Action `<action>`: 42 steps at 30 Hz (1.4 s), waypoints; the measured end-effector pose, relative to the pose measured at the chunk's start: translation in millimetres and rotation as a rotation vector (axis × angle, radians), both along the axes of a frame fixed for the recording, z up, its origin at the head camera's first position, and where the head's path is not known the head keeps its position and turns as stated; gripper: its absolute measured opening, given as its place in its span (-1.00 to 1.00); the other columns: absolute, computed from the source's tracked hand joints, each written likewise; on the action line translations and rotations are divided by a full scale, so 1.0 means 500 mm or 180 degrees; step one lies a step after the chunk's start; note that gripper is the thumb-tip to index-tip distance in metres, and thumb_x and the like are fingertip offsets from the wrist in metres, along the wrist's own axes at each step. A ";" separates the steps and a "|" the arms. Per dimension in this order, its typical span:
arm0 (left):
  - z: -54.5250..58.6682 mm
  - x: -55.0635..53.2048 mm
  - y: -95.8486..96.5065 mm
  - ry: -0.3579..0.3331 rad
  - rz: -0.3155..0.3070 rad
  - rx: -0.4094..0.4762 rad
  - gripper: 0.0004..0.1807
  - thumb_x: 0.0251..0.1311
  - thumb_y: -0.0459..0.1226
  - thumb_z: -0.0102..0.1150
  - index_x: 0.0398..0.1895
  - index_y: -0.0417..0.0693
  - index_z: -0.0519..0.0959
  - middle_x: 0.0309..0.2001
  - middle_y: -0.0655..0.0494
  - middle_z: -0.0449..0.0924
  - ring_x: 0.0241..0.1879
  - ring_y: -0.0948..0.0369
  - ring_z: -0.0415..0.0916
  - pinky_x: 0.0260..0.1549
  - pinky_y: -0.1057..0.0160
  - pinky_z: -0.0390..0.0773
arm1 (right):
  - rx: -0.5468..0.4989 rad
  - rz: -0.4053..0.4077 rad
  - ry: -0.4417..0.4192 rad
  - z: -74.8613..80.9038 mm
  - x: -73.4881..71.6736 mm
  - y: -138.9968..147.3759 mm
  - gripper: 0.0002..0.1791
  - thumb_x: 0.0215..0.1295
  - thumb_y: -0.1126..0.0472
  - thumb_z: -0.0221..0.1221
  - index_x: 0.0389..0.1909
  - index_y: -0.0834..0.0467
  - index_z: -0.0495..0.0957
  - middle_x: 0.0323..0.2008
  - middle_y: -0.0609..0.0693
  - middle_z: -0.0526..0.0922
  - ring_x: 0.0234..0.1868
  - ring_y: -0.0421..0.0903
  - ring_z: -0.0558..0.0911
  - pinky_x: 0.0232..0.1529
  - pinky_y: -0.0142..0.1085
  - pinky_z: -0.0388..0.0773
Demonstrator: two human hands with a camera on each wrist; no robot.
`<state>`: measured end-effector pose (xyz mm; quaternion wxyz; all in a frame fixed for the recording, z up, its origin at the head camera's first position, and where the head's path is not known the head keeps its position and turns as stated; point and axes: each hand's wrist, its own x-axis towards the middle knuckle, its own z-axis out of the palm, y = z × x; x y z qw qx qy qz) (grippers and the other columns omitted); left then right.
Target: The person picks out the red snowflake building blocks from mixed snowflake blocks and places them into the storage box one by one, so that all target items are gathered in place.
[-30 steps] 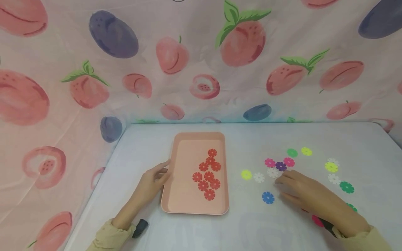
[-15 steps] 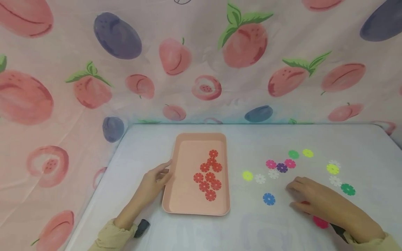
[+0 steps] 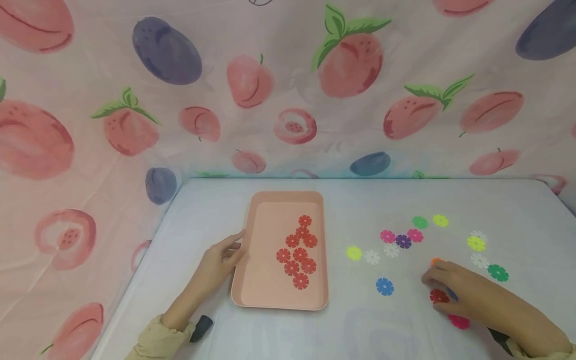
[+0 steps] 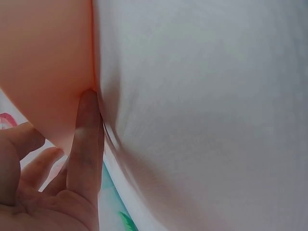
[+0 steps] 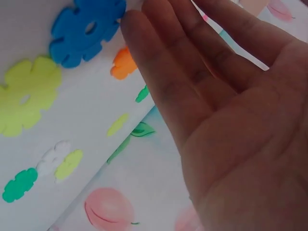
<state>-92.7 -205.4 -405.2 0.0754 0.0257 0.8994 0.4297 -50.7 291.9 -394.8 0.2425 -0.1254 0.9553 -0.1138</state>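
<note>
My left hand (image 3: 216, 267) rests at the left side of a peach-pink tray (image 3: 245, 292); in the left wrist view its extended fingers (image 4: 86, 139) touch the tray's outer wall (image 4: 43, 53). Several red flower-shaped discs (image 3: 300, 255) lie on the right half of the tray floor. Over the table, my right hand (image 3: 470, 295) is spread with thumb and fingers apart. A darker red disc (image 3: 439, 296) shows between thumb and fingers. Just beyond the fingers peeks an orange disc (image 3: 436, 261). In the right wrist view a blue disc (image 5: 86, 31) lies right by the fingertips.
Loose notched discs are scattered right of the tray: a blue one (image 3: 384, 286), a purple one (image 3: 403, 241), a dark green one (image 3: 498, 272), plus several pink, white and yellow. A pink disc (image 3: 459, 321) lies below the right hand. Fruit-print cloth (image 3: 288, 90) hangs behind the table.
My right hand has moved right and toward me, away from the white and purple discs, uncovering the red and orange discs. My left hand and the tray stay where they were.
</note>
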 end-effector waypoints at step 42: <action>0.000 -0.005 -0.005 -0.0034 -0.0095 -0.0019 -0.45 0.43 -0.23 0.10 0.45 -0.03 0.33 0.10 -0.23 0.59 0.12 -0.11 0.58 -0.04 0.11 0.67 | -0.0441 -0.0193 -0.0241 0.018 -0.006 0.005 -0.66 0.04 0.18 0.46 -0.14 0.14 0.68 -0.27 -0.16 0.67 -0.32 -0.23 0.59 -0.24 -0.30 0.68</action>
